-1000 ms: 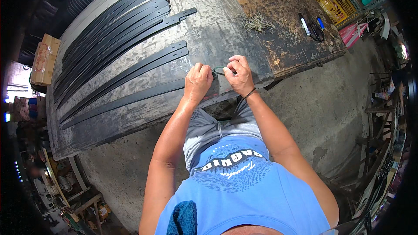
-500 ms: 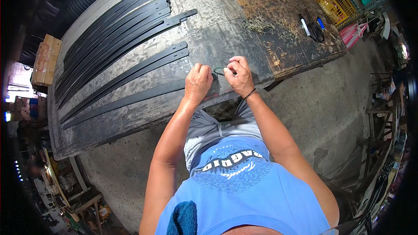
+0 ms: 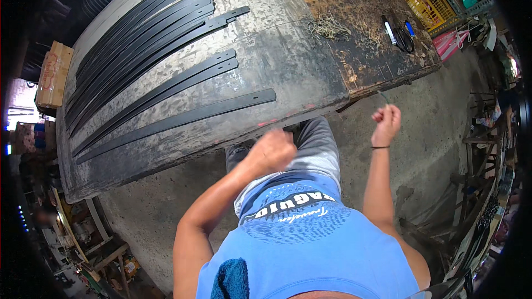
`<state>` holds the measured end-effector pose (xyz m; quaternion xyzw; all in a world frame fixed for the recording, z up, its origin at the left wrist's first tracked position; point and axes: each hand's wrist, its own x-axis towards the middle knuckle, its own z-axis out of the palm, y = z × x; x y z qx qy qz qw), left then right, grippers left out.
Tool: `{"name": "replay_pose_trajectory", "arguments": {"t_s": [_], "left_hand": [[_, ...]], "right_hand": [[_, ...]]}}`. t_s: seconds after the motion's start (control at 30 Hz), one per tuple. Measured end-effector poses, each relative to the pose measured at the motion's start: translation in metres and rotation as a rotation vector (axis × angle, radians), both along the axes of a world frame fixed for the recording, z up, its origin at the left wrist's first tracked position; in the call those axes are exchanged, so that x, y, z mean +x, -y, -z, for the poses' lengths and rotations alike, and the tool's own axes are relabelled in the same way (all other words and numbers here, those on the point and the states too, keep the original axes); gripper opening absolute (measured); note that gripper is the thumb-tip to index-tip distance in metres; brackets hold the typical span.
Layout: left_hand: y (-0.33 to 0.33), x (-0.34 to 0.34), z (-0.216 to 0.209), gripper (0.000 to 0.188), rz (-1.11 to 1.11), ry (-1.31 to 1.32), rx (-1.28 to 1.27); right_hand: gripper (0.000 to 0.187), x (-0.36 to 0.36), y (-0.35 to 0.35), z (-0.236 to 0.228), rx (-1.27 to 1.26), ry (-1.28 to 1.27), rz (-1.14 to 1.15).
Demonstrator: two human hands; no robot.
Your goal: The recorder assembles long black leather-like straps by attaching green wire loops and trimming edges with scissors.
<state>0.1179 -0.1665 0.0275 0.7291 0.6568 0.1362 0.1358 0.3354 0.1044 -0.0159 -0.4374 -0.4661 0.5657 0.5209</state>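
My right hand [image 3: 386, 124] is raised off the table's right front corner, above the floor. Its fingers pinch a short, thin green strand [image 3: 383, 96] that sticks out past the fingertips. Just off the table's front edge, over my lap, my left hand [image 3: 274, 149] is curled closed and slightly blurred; whatever it holds, if anything, is hidden. On the table, a single long flat black strip [image 3: 183, 117] with a slot near its right end lies nearest to my left hand, touched by neither hand.
Behind it lie two more black strips [image 3: 166, 94] and a larger stack of strips [image 3: 144, 44]. A tangle of thin strands [image 3: 330, 26], a marker [image 3: 388, 30] and a black cord [image 3: 404, 41] rest on the table's [image 3: 299, 66] right side. A yellow crate [image 3: 426, 5] stands beyond.
My hands have parted from above the single strip's right end. The right moved right with the green strand; the left drew back toward my body, uncovering the slotted end.
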Motion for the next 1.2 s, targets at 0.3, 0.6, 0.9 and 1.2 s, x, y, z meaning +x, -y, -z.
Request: {"name": "replay_pose_trajectory", "arguments": {"t_s": [0.3,0.6,0.9,1.2], "left_hand": [[0.001,-0.027,-0.008,0.026,-0.421,0.151,0.564],[-0.006,-0.103,0.001,0.019,-0.552,-0.005,0.236],[-0.015,-0.108,0.018,0.014,-0.542,-0.090,0.486],[-0.033,-0.087,0.001,0.023,-0.415,-0.166,0.408]], "right_hand": [[0.015,0.185,0.016,0.083,-0.327,0.468,0.345],[0.015,0.227,0.045,0.133,-0.474,0.437,0.422],[0.014,0.203,0.000,0.079,-0.180,0.260,0.426],[0.029,0.019,-0.011,-0.046,0.095,0.083,0.054]]}}
